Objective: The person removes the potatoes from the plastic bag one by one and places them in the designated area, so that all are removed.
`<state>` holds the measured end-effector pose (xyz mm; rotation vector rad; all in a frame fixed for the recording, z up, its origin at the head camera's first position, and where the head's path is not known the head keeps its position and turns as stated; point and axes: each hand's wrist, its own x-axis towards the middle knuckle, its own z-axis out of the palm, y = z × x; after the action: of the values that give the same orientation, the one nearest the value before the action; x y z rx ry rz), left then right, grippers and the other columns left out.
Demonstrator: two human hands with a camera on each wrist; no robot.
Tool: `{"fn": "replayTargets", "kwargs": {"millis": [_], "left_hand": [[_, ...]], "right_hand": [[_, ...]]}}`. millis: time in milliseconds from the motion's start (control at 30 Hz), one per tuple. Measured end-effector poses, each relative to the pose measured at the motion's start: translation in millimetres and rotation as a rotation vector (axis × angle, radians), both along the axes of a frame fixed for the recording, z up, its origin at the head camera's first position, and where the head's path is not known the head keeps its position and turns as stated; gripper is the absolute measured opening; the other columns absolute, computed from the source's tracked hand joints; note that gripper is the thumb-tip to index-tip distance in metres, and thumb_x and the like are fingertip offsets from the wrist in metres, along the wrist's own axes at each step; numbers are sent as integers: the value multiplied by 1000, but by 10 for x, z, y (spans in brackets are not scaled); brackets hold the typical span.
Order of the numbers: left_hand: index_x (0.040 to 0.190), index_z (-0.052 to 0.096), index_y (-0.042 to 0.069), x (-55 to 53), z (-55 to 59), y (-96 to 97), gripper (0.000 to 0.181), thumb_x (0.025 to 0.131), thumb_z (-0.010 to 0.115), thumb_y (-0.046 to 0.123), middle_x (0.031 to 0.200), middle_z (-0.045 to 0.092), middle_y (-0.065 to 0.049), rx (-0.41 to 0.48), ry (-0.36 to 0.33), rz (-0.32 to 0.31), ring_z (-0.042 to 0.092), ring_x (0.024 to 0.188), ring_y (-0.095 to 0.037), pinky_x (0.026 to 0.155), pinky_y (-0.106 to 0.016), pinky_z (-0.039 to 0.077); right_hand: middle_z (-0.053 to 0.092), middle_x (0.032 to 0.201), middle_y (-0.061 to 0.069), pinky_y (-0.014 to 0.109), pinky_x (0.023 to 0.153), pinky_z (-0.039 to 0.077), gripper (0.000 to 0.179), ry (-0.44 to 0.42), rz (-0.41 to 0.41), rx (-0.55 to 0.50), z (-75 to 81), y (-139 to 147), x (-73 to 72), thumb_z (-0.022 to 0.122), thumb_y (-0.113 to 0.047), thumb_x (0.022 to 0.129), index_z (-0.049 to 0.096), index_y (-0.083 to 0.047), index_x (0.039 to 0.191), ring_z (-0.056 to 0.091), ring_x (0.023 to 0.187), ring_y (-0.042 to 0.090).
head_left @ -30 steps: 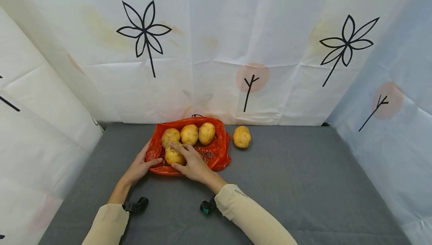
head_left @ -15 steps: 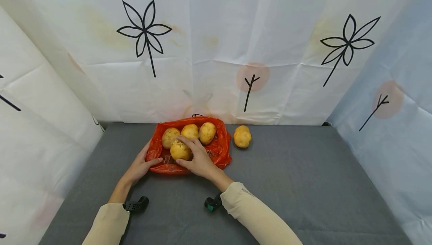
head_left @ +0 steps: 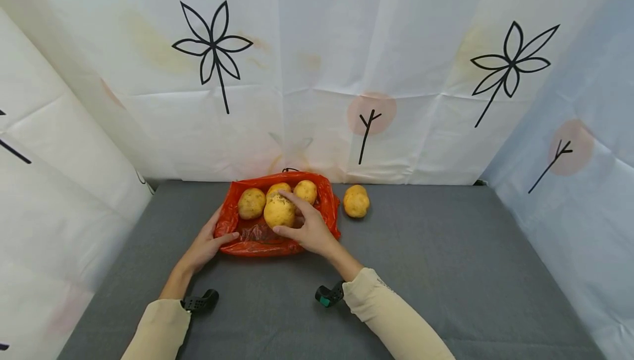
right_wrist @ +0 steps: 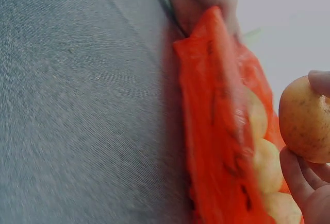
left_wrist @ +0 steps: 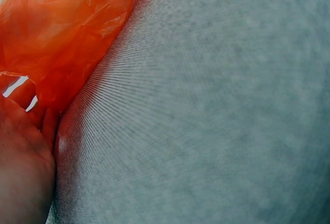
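Pinching, in the head view, a potato [head_left: 279, 211] with the right hand [head_left: 313, 232] above the red bag [head_left: 262, 248], near the far edge of the surface [head_left: 446, 266]; gripping the bag's left rim with the left hand [head_left: 204, 247]. From the left wrist, touching it with half-hidden fingers [left_wrist: 49, 127]. From the right wrist, spanning the potato's width, beside three more potatoes [right_wrist: 268, 166].
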<state>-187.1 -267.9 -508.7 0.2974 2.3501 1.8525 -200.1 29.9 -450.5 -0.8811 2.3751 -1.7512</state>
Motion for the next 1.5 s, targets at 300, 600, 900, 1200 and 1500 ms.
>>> {"fn": "replayTargets", "kwargs": {"millis": [300,600,900,1200,1500], "left_hand": [[165,6,19,11,14,-4,89,100,65,11,169,10,-13,-26,-5,3,17,150,-36,106,-19,30],[165,7,19,13,15,-2,89,99,65,8,168,11,-13,2,7,-2,17,150,-36,98,-8,31],[165,7,19,5,-1,-14,89,99,65,8,168,11,-15,-2,12,-8,19,149,-38,100,-13,32],[165,8,22,15,-5,-2,89,99,66,8,168,11,-12,12,-6,7,18,150,-35,97,-8,31],[165,8,18,-8,-2,-14,90,98,67,10,168,12,-13,-27,2,5,18,150,-36,114,-35,28]], "right_hand": [[43,154,9,50,92,51,76,-65,2,-126,81,210,-1,77,-4,90,43,-18,156,59,120,32],[43,153,8,44,91,52,76,-82,-26,-163,138,454,-24,76,0,90,42,-18,156,58,117,30],[41,152,13,46,95,51,77,-117,-71,-138,178,737,-62,75,-5,91,39,-20,157,57,121,34],[42,150,17,49,95,50,77,-80,-163,-107,202,1081,-143,77,-2,89,42,-16,156,56,120,36],[42,148,19,36,92,53,78,-108,-223,-73,230,1462,-180,77,-5,91,39,-17,158,55,124,40]]}}
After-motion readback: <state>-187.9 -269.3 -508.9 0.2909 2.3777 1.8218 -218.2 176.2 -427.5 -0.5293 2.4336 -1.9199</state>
